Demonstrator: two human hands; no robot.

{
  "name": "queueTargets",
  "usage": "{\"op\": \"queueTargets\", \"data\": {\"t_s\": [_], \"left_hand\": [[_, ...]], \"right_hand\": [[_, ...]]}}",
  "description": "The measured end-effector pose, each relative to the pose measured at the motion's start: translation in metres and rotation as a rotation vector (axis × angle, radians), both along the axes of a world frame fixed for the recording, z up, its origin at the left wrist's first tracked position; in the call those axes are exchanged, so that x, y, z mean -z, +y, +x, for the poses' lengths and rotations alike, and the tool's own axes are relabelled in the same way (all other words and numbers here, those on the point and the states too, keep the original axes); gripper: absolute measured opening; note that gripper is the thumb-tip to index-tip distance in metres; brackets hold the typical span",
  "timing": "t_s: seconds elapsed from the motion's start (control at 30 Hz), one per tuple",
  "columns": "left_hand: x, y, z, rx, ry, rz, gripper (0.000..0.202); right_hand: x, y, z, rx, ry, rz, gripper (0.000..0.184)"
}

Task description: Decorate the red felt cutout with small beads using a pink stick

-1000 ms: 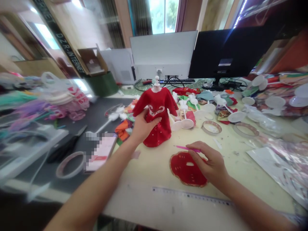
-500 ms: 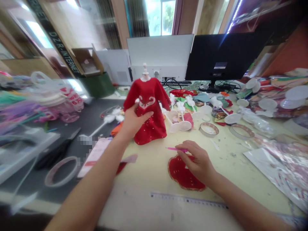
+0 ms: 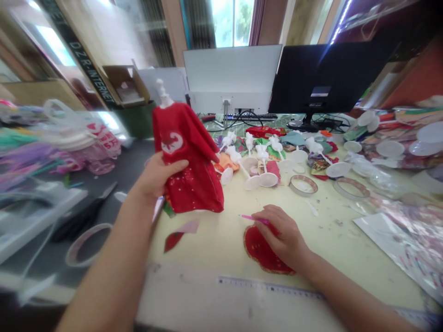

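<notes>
My left hand [image 3: 155, 177] holds the red doll dress [image 3: 188, 157] up at a tilt, just above the tabletop, fingers spread across its skirt. My right hand [image 3: 280, 240] pinches a pink stick [image 3: 252, 219] between the fingertips, resting on a round red cloth piece [image 3: 258, 249]. Farther off, an open cardboard box [image 3: 126, 85] sits on a green bin [image 3: 134, 123]; I cannot tell what either holds.

My left hand [image 3: 155, 177] has carried the red doll dress [image 3: 190, 161] leftward, and its white dress form [image 3: 162, 97] now leans over. The red-and-pink fabric scrap [image 3: 180, 235] sits uncovered by my forearm. My right hand [image 3: 280, 240] has settled lower on the red cloth piece [image 3: 258, 249], with less of the pink stick [image 3: 252, 219] showing.
</notes>
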State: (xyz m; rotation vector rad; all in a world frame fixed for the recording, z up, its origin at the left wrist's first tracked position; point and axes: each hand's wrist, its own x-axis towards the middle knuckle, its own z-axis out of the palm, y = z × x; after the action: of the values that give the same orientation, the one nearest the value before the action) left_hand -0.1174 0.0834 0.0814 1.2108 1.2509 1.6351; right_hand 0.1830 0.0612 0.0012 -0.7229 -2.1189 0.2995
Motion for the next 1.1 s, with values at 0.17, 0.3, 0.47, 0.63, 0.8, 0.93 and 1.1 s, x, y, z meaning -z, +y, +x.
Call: {"op": "queueTargets", "data": {"t_s": [0.17, 0.3, 0.47, 0.63, 0.8, 0.93, 1.1], "left_hand": [[0.006, -0.008, -0.009, 0.042, -0.003, -0.032, 0.045], [0.010, -0.011, -0.010, 0.041, -0.021, -0.019, 0.046], [0.013, -0.012, -0.005, -0.003, -0.053, 0.001, 0.044], [0.016, -0.008, 0.004, -0.050, -0.097, 0.034, 0.041], [0.022, -0.003, 0.014, -0.056, -0.112, 0.053, 0.039], [0.027, 0.001, 0.023, -0.065, -0.106, 0.060, 0.042], [0.035, 0.003, 0.035, -0.078, -0.063, 0.054, 0.042]], "right_hand": [[0.000, -0.002, 0.000, -0.015, -0.022, 0.043, 0.018], [0.002, -0.002, 0.002, -0.010, -0.045, 0.062, 0.019], [0.004, -0.001, 0.001, -0.026, -0.059, 0.061, 0.019], [0.007, -0.001, -0.001, -0.078, -0.061, 0.040, 0.021], [0.008, 0.000, -0.001, -0.107, -0.076, 0.031, 0.023], [0.004, 0.001, 0.000, -0.059, -0.067, 0.059, 0.021], [0.000, 0.002, 0.003, -0.017, -0.031, 0.091, 0.020]]}}
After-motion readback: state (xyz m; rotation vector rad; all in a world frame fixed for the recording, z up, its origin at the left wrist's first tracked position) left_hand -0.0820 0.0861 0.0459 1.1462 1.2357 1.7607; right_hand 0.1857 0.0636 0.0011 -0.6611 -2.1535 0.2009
